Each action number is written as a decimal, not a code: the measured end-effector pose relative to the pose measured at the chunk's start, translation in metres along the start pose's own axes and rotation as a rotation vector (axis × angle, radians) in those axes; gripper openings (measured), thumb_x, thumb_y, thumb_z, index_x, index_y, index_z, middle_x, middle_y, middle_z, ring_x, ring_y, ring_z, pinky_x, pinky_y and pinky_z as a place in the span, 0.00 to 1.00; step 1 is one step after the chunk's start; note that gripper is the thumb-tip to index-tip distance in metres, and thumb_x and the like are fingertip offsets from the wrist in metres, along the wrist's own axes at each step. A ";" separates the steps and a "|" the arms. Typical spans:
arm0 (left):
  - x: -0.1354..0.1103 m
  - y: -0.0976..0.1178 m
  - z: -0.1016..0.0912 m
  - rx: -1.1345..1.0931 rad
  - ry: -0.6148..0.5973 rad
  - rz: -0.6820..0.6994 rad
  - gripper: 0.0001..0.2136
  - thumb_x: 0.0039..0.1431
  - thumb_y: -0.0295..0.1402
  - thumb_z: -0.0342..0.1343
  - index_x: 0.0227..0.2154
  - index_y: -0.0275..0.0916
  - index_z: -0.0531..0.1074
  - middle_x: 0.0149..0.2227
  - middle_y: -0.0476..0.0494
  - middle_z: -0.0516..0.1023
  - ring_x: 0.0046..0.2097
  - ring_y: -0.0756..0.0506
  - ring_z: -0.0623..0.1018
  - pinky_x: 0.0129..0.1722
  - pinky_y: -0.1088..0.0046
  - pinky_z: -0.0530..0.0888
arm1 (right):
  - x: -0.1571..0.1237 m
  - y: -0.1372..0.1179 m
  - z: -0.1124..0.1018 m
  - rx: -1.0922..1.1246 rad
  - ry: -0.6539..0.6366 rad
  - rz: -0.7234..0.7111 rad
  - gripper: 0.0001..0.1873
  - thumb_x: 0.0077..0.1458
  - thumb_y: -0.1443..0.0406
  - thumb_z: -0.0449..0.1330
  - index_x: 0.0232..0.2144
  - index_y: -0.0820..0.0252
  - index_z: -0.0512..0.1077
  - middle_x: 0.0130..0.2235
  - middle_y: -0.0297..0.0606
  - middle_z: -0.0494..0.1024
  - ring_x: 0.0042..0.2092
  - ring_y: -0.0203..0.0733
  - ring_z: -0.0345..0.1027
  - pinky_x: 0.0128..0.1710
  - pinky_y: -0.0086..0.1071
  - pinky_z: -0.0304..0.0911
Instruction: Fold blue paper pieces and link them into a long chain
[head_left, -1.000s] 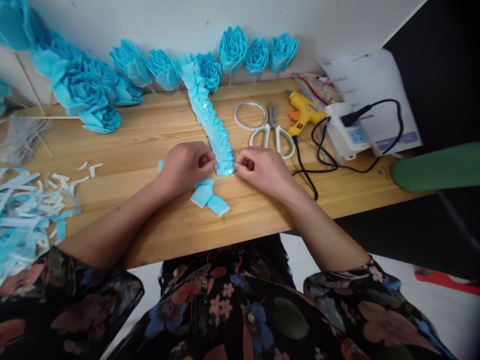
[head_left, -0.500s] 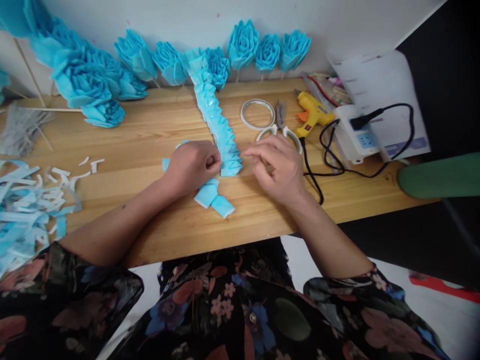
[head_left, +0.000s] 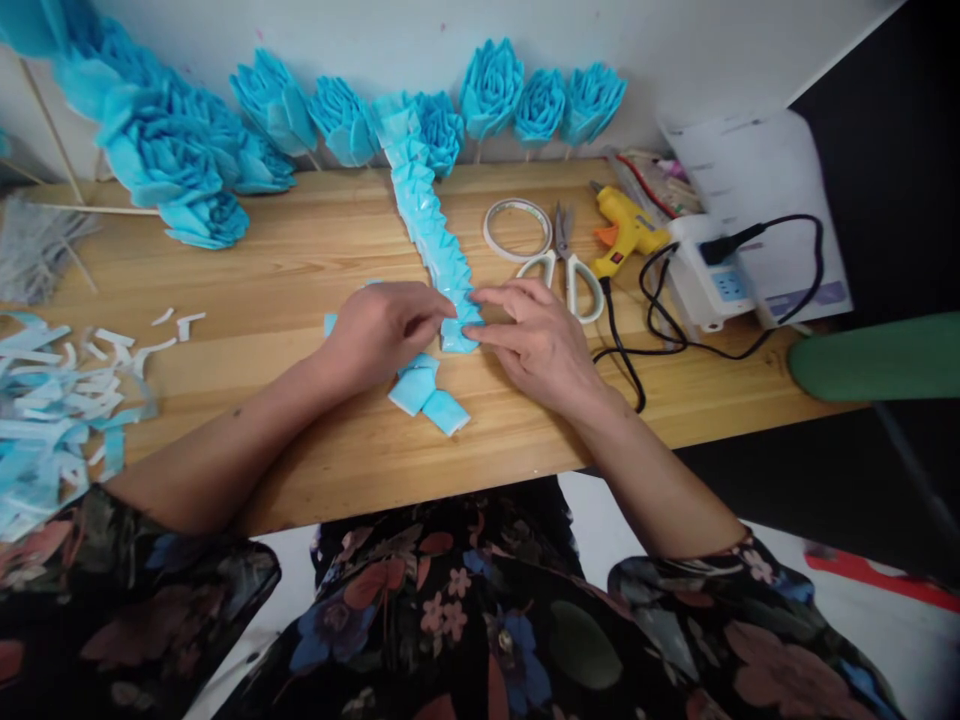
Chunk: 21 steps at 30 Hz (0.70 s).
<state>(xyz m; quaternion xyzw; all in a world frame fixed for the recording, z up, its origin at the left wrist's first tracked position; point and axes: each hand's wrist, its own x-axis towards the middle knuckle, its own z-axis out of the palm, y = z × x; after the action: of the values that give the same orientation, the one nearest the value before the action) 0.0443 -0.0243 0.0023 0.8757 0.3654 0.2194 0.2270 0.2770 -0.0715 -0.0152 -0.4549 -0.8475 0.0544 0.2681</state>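
A long strip of overlapping folded blue pieces (head_left: 436, 235) runs from the flowers at the back toward me. At its near end my left hand (head_left: 386, 330) is closed, with thumb and forefinger pinched at the strip's left edge. My right hand (head_left: 544, 340) rests on the opposite edge, forefinger and thumb spread apart and touching the strip. Loose folded blue squares (head_left: 446, 410) lie just below the left hand; others are partly hidden behind it. Beside the right hand are white-handled scissors (head_left: 581, 285) and a roll of clear tape (head_left: 517, 229).
A yellow glue gun (head_left: 626, 225) lies by a white power strip (head_left: 716, 280) with black cords. Several blue flowers on sticks (head_left: 491, 90) line the wall. Scraps of cut strips (head_left: 60, 400) are heaped at left. A green cylinder (head_left: 874, 355) lies at the right edge.
My right hand has moved left, and its fingertips now touch the strip's near end. My left fingertips have shifted slightly right onto the strip's edge.
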 end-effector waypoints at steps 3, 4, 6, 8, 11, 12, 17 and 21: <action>-0.003 -0.002 0.001 0.149 -0.032 0.152 0.15 0.64 0.26 0.50 0.40 0.41 0.83 0.36 0.44 0.83 0.35 0.46 0.77 0.36 0.69 0.66 | 0.000 -0.001 0.000 -0.029 -0.009 -0.006 0.18 0.65 0.71 0.56 0.41 0.47 0.83 0.57 0.35 0.78 0.57 0.49 0.65 0.53 0.47 0.68; -0.004 -0.003 0.001 0.199 -0.030 0.169 0.15 0.65 0.27 0.49 0.40 0.41 0.83 0.34 0.43 0.82 0.34 0.45 0.76 0.35 0.67 0.65 | 0.000 -0.002 0.000 -0.038 -0.015 -0.006 0.18 0.65 0.71 0.55 0.41 0.47 0.83 0.57 0.35 0.78 0.57 0.49 0.65 0.53 0.47 0.68; -0.004 -0.006 0.001 0.274 -0.021 0.175 0.17 0.67 0.28 0.48 0.40 0.42 0.84 0.32 0.43 0.81 0.32 0.44 0.75 0.34 0.66 0.64 | 0.000 -0.003 -0.001 -0.060 -0.025 0.003 0.18 0.65 0.70 0.55 0.41 0.47 0.84 0.58 0.35 0.78 0.57 0.50 0.65 0.52 0.47 0.67; -0.004 -0.008 -0.001 0.313 -0.025 0.177 0.17 0.68 0.28 0.47 0.42 0.43 0.84 0.29 0.43 0.79 0.31 0.44 0.74 0.34 0.65 0.62 | 0.000 -0.005 -0.001 -0.087 -0.030 0.017 0.17 0.65 0.70 0.55 0.42 0.48 0.84 0.58 0.35 0.78 0.58 0.50 0.65 0.52 0.47 0.67; -0.003 -0.010 -0.005 0.314 -0.060 0.169 0.17 0.69 0.30 0.47 0.42 0.44 0.84 0.28 0.44 0.76 0.31 0.45 0.73 0.35 0.66 0.61 | 0.000 -0.006 -0.001 -0.113 -0.043 0.029 0.17 0.65 0.69 0.55 0.42 0.49 0.84 0.58 0.35 0.77 0.58 0.51 0.64 0.52 0.48 0.65; -0.003 -0.010 -0.007 0.316 -0.073 0.170 0.17 0.69 0.30 0.48 0.41 0.44 0.84 0.28 0.44 0.76 0.31 0.45 0.73 0.35 0.66 0.61 | 0.000 -0.006 -0.001 -0.118 -0.047 0.031 0.16 0.65 0.69 0.56 0.42 0.49 0.84 0.58 0.35 0.77 0.58 0.52 0.64 0.53 0.48 0.64; -0.001 -0.007 -0.011 0.310 -0.129 0.178 0.15 0.69 0.34 0.49 0.37 0.41 0.82 0.26 0.46 0.71 0.34 0.44 0.71 0.42 0.63 0.63 | -0.002 0.001 -0.001 -0.110 -0.026 0.021 0.16 0.63 0.69 0.57 0.41 0.48 0.83 0.59 0.34 0.77 0.59 0.52 0.64 0.55 0.49 0.61; -0.001 -0.006 -0.010 0.412 -0.166 0.216 0.16 0.69 0.33 0.47 0.36 0.40 0.81 0.27 0.45 0.71 0.35 0.41 0.72 0.42 0.62 0.64 | -0.004 0.010 -0.004 -0.067 0.086 0.013 0.18 0.63 0.70 0.56 0.42 0.44 0.83 0.58 0.30 0.78 0.58 0.51 0.65 0.57 0.52 0.60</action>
<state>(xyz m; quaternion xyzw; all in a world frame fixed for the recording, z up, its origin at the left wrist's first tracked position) 0.0351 -0.0190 0.0068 0.9525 0.2869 0.0904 0.0481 0.2883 -0.0696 -0.0173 -0.4710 -0.8335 0.0080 0.2887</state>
